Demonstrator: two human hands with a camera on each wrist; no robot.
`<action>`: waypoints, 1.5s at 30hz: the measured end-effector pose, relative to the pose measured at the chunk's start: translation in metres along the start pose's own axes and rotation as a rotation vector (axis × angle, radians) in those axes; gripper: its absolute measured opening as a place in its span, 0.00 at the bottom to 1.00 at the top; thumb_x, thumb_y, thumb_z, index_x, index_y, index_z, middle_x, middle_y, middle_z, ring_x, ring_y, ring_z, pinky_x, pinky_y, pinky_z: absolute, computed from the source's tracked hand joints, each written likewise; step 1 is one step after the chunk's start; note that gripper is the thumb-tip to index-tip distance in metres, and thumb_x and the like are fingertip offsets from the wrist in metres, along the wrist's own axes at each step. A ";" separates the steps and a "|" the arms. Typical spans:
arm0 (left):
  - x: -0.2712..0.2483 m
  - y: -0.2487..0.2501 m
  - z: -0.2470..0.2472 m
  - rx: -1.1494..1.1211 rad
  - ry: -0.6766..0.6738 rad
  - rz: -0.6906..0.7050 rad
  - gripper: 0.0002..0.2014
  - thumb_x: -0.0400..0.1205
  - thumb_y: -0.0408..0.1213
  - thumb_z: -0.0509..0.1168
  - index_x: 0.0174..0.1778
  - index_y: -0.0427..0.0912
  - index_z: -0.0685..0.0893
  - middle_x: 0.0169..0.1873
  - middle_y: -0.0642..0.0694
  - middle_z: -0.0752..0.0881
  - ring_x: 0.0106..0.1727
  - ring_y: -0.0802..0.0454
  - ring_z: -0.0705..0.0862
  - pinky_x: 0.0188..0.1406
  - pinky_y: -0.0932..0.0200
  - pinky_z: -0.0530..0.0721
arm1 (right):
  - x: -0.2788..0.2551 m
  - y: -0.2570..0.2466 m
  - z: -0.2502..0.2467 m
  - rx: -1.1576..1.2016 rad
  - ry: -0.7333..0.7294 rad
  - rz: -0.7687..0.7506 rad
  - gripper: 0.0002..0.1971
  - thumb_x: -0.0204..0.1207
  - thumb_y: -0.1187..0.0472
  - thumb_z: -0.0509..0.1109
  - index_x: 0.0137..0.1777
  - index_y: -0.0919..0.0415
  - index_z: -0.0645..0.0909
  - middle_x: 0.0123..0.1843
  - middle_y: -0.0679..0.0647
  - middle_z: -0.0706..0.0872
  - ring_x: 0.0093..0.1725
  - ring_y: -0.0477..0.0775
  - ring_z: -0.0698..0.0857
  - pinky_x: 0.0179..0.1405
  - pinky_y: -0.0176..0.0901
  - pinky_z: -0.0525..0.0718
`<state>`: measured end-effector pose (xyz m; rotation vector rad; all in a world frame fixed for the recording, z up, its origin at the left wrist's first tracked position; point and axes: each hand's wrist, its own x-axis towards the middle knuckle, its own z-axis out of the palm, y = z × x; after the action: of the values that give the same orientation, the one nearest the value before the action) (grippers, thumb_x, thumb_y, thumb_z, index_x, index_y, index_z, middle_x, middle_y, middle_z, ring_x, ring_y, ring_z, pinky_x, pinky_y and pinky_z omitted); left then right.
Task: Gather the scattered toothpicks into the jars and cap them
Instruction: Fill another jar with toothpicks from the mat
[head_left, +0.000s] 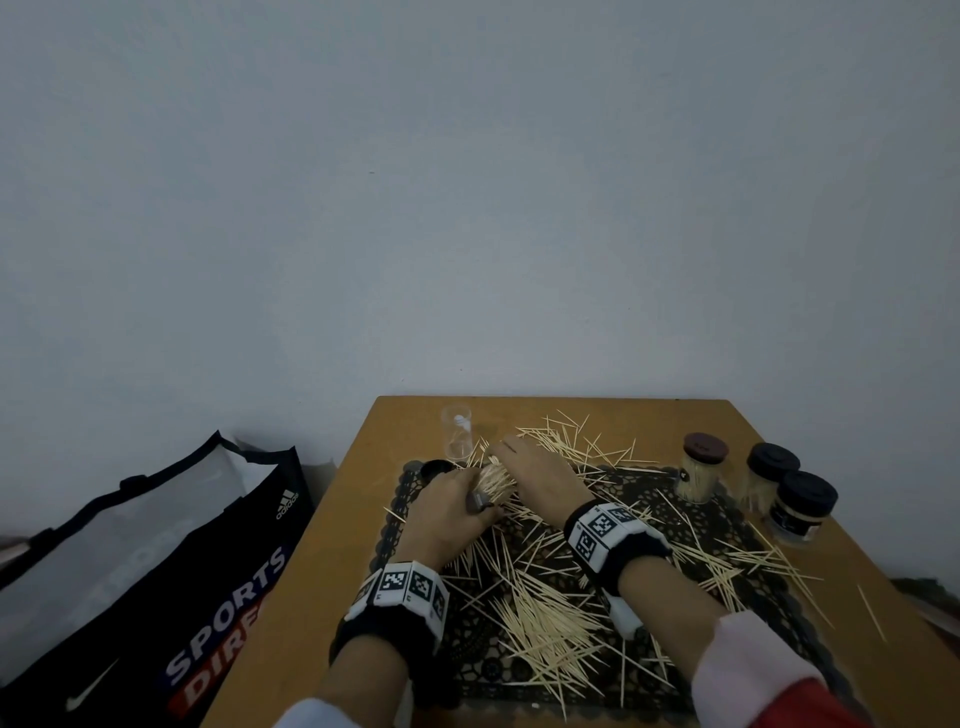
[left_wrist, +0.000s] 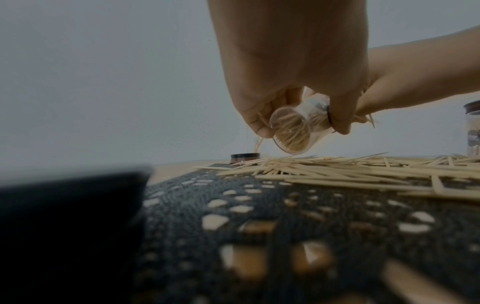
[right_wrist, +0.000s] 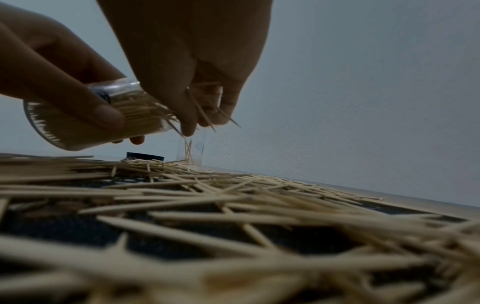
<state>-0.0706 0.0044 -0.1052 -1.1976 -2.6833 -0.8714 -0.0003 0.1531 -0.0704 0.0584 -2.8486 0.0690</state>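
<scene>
Nearest the head camera lie the two sleeves and the banded wrists, and between them the thickest drift of loose toothpicks (head_left: 545, 623) on the dark lace mat (head_left: 737, 525) that covers most of the table (head_left: 363, 519); the mat probably keeps the sticks from rolling off the wood. Further in, the left hand (head_left: 447, 512) wraps its fingers and thumb round a clear jar (left_wrist: 294, 131), tipped well over with its mouth toward the right hand (head_left: 535, 467); held so, I judge, to let a bundle slide in lengthwise rather than drop in crooked. The right hand's fingers are bunched at the jar's mouth, pinching a small sheaf of toothpicks (right_wrist: 207, 111) whose points splay out below the fingertips; the jar looks already packed nearly full, so this may be among its last loads.

Behind the hands stands an empty clear jar (head_left: 457, 434), upright, holding only a few sticks; a dark lid (head_left: 435, 469) lies flat just beside it, within reach for capping. At the right of the table three filled jars stand already capped: one with a brown lid (head_left: 701, 473), two with black lids (head_left: 768, 480) (head_left: 800, 512), close together and apart from the mess. Many toothpicks remain strewn, so the gathering looks roughly half done. A black sports bag (head_left: 156, 597) sits on the floor to the left.
</scene>
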 end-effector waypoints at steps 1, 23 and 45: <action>0.000 -0.001 0.000 0.000 0.009 -0.008 0.21 0.77 0.53 0.72 0.59 0.43 0.80 0.49 0.48 0.83 0.55 0.47 0.82 0.47 0.54 0.78 | 0.000 0.000 -0.001 0.003 0.018 0.020 0.30 0.71 0.77 0.65 0.74 0.58 0.70 0.65 0.53 0.76 0.56 0.53 0.80 0.36 0.36 0.69; 0.003 -0.008 0.003 -0.023 0.038 -0.023 0.28 0.75 0.58 0.72 0.68 0.48 0.79 0.57 0.52 0.85 0.58 0.51 0.82 0.56 0.50 0.82 | -0.003 0.007 0.000 0.058 0.106 0.068 0.19 0.78 0.72 0.61 0.66 0.58 0.80 0.60 0.54 0.86 0.56 0.58 0.85 0.50 0.47 0.79; -0.003 0.000 -0.005 0.022 0.136 -0.083 0.20 0.77 0.52 0.73 0.58 0.45 0.77 0.43 0.52 0.82 0.44 0.52 0.80 0.36 0.57 0.76 | 0.001 0.004 0.005 0.280 0.114 0.003 0.20 0.82 0.67 0.64 0.74 0.58 0.76 0.62 0.56 0.86 0.57 0.55 0.85 0.58 0.51 0.84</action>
<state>-0.0695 -0.0007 -0.1017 -0.9905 -2.6419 -0.8969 -0.0029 0.1571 -0.0754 0.1052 -2.7049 0.4569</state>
